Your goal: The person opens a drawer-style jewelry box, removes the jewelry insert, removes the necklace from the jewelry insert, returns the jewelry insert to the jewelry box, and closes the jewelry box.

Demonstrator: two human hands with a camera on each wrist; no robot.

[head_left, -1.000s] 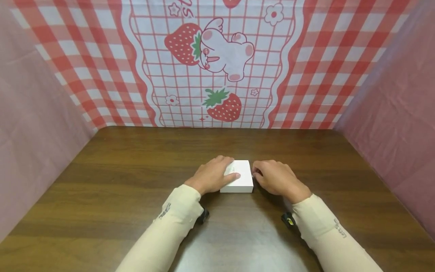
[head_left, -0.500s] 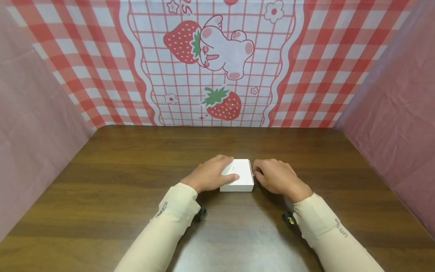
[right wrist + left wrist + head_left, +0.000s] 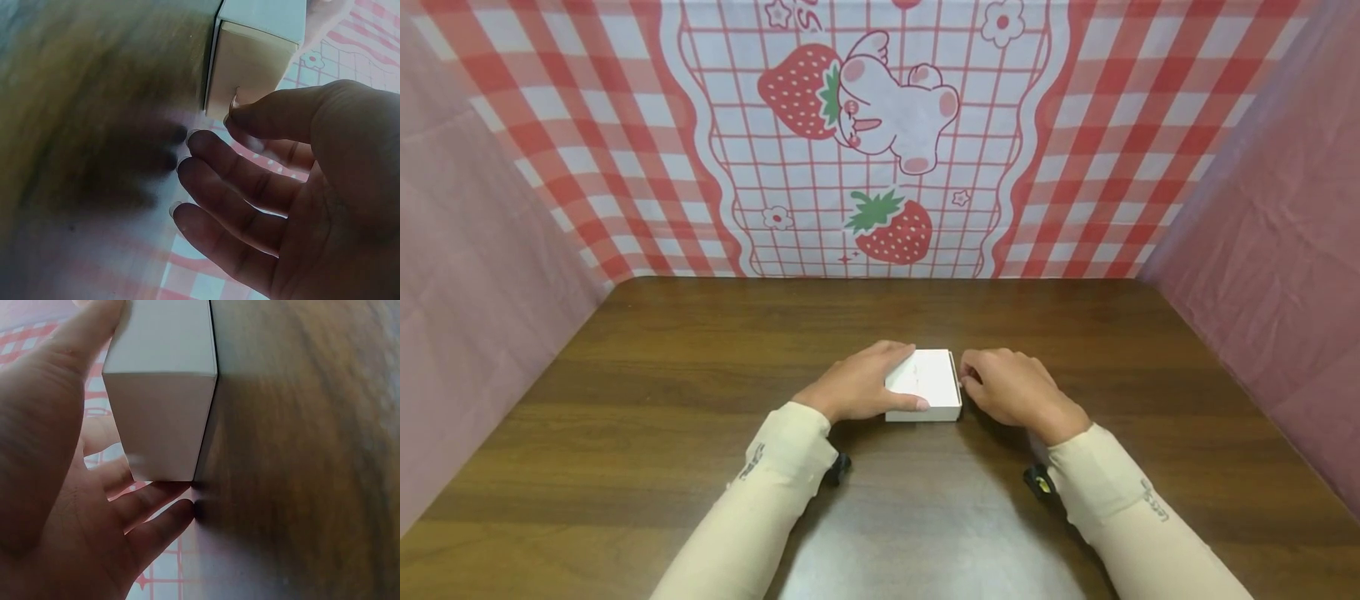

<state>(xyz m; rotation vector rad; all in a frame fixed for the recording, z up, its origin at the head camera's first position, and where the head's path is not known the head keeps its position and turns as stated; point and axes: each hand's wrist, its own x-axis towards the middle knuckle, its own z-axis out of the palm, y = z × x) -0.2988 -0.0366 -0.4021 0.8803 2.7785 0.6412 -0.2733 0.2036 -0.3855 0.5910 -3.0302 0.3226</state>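
Observation:
A small white box (image 3: pixel 938 375) lies on the wooden table between the two hands. My left hand (image 3: pixel 856 385) grips its left part, the thumb across the near part and the fingers at the far side. The left wrist view shows the box's plain end face (image 3: pixel 164 422) and the spread fingers around it. On the right, the end of an inner drawer (image 3: pixel 247 65) sits in the sleeve, with a thin gap along the sleeve's edge. My right hand (image 3: pixel 1013 387) pinches a small pull tab (image 3: pixel 235 100) on that end between thumb and forefinger; its other fingers are loosely bent.
The brown wooden table (image 3: pixel 700 333) spreads around both hands. A red-and-white checked cloth (image 3: pixel 1090 167) with strawberries hangs at the back, and pink cloths (image 3: pixel 1262 275) hang at both sides. Dark wrist cameras (image 3: pixel 1039 481) sit under the cuffs.
A thin dark gap has opened at the box's right end, as the right hand moved slightly right. The left hand has shifted slightly left, its thumb lower on the box.

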